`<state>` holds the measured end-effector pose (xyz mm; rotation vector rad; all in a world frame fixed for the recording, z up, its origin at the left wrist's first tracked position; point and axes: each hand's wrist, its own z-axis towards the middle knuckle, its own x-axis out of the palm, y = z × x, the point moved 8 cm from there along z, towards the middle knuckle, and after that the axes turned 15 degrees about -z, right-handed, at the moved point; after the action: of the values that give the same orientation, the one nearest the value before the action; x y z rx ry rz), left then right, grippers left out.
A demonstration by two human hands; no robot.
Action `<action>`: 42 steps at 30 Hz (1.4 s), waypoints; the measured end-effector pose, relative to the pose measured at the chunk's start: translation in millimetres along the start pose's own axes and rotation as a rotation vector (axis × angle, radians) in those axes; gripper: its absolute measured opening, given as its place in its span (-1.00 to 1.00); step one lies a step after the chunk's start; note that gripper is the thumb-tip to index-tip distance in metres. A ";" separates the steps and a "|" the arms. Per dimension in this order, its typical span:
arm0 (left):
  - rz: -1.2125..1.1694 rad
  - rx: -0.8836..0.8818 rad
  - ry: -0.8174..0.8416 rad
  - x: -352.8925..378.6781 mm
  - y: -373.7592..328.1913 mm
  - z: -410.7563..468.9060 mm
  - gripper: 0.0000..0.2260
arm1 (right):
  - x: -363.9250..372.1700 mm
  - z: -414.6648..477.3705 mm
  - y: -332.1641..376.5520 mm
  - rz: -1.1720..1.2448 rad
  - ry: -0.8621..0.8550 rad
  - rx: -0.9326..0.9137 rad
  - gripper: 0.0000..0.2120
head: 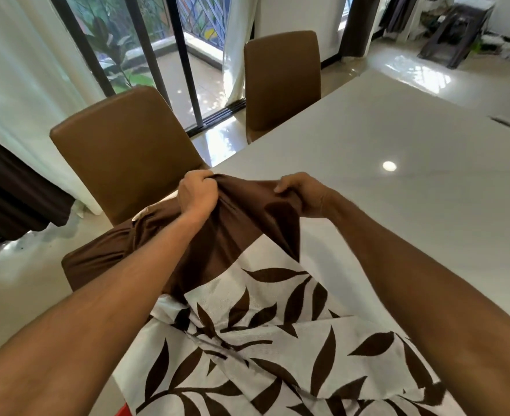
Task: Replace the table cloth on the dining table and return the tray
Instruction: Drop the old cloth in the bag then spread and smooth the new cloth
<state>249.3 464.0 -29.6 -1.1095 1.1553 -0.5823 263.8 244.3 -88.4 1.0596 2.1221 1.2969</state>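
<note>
A table cloth (265,334), white with brown leaf prints and a plain brown border, lies bunched on the near end of the glossy white dining table (397,181). My left hand (195,192) grips the brown border at its top edge. A short way to the right, my right hand (300,192) pinches the same edge. Both hands hold the border lifted just above the table. Part of the brown border hangs over the table's left side onto a chair. No tray is in view.
Two brown chairs stand along the table's left side, a near chair (124,151) and a far chair (282,82). Behind them are sliding glass doors (184,55) and white curtains (22,70). A small red object (124,411) shows at the bottom edge.
</note>
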 end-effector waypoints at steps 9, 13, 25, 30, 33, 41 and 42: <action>0.128 -0.021 0.141 6.7 10.0 -14.8 -0.67 | -22.6 -26.2 -1.7 -0.203 -0.427 -0.020 -0.87; 0.203 0.293 0.141 13.8 -13.3 -23.1 -0.63 | -51.1 -32.1 23.9 -0.482 -0.882 -0.072 -0.83; 0.549 0.603 0.349 98.1 -18.6 -55.4 -0.62 | -94.8 -3.4 31.9 -0.847 -0.914 0.089 -0.42; 0.555 0.387 0.586 140.8 38.0 -69.9 -0.55 | -60.5 -67.1 -97.5 -0.767 -0.862 0.367 -0.42; 0.589 0.331 0.662 160.6 50.8 -76.2 -0.50 | -44.3 -90.9 -129.7 -0.909 -0.921 0.368 -0.55; 0.408 0.649 0.525 182.4 11.8 -90.8 -0.59 | -132.0 -88.9 -56.5 -1.111 -1.063 0.208 -0.61; 0.387 0.666 0.525 187.7 6.0 -92.8 -0.60 | -149.7 -88.8 -35.3 -1.184 -1.097 0.187 -0.61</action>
<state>227.8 273.4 -113.7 -0.1490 1.4257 -0.8917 280.6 67.7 -81.9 0.2314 1.4515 -0.0970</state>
